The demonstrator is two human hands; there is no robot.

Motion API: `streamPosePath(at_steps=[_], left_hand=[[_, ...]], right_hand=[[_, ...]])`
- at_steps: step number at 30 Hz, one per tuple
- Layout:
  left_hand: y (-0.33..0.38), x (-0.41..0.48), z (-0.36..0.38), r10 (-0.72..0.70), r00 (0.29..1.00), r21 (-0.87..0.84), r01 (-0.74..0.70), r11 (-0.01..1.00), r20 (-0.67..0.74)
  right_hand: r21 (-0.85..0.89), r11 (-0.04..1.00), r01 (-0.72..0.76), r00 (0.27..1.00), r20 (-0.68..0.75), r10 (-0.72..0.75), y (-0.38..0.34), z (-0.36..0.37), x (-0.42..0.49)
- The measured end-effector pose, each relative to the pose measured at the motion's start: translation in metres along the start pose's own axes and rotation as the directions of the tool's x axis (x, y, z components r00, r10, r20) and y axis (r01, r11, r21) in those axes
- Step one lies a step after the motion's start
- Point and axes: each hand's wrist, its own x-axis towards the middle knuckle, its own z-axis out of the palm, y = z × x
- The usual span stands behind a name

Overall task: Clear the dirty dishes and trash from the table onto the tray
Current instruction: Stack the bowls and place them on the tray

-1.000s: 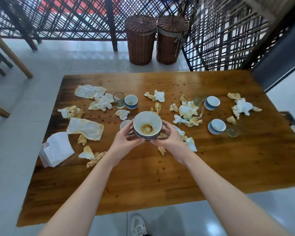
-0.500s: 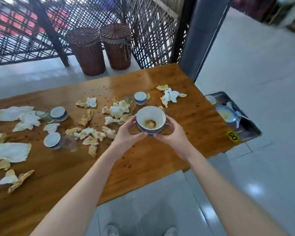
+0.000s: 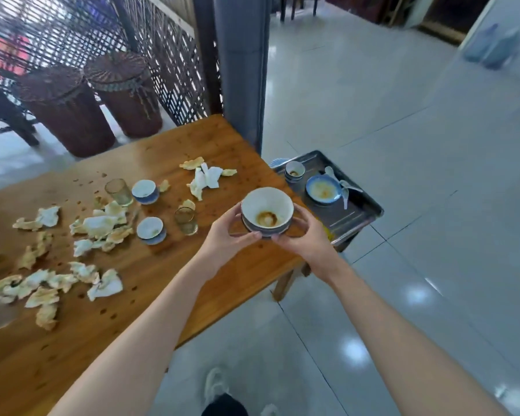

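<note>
Table (image 3: 150,274): wooden, and what a mess, strewn with crumpled napkins (image 3: 102,225), small cups (image 3: 150,230) and glasses (image 3: 186,221).
Tray (image 3: 354,216): metal, just off the table's right end, carrying a plate (image 3: 323,189), a stained cup (image 3: 294,169) and spoons (image 3: 346,195).
Bowl (image 3: 267,213): stained inside, held up over the table's right edge, between both hands, short of the tray.
Left hand (image 3: 225,235): fingers curled round the bowl's left side.
Right hand (image 3: 305,238): cupped round its right side.

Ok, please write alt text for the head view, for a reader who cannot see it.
The left hand and right hand hold a stained bowl above the edge of a wooden table, beside a metal tray that carries a dirty plate and a cup. Crumpled napkins, small cups and glasses lie on the table.
</note>
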Motion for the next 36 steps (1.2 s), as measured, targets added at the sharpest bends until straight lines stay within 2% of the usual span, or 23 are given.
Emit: streamPosePath(at_steps=[9, 18, 26, 32, 36], left_hand=[[0.002, 0.096, 0.065, 0.009, 0.996, 0.027, -0.011, 1.0, 0.086], [0.004, 0.238, 0.11, -0.046, 0.989, -0.046, 0.053, 0.998, 0.142], [0.013, 0.336, 0.134, -0.07, 0.965, -0.126, 0.105, 0.986, 0.253], [0.009, 0.385, 0.156, -0.18, 0.96, -0.095, 0.204, 0.974, 0.215], [-0.001, 0.419, 0.178, -0.258, 0.954, -0.136, 0.279, 0.951, 0.15]], right_hand=[[0.051, 0.996, -0.067, 0.995, -0.074, 0.071, 0.02, -0.075, 0.061], [0.058, 0.988, -0.144, 0.986, -0.072, 0.148, 0.019, -0.151, 0.183], [0.086, 0.977, -0.194, 0.977, -0.075, 0.201, 0.021, -0.198, 0.273], [0.097, 0.972, -0.215, 0.973, -0.069, 0.222, 0.037, -0.223, 0.321], [0.082, 0.971, -0.224, 0.974, -0.009, 0.225, 0.052, -0.247, 0.364]])
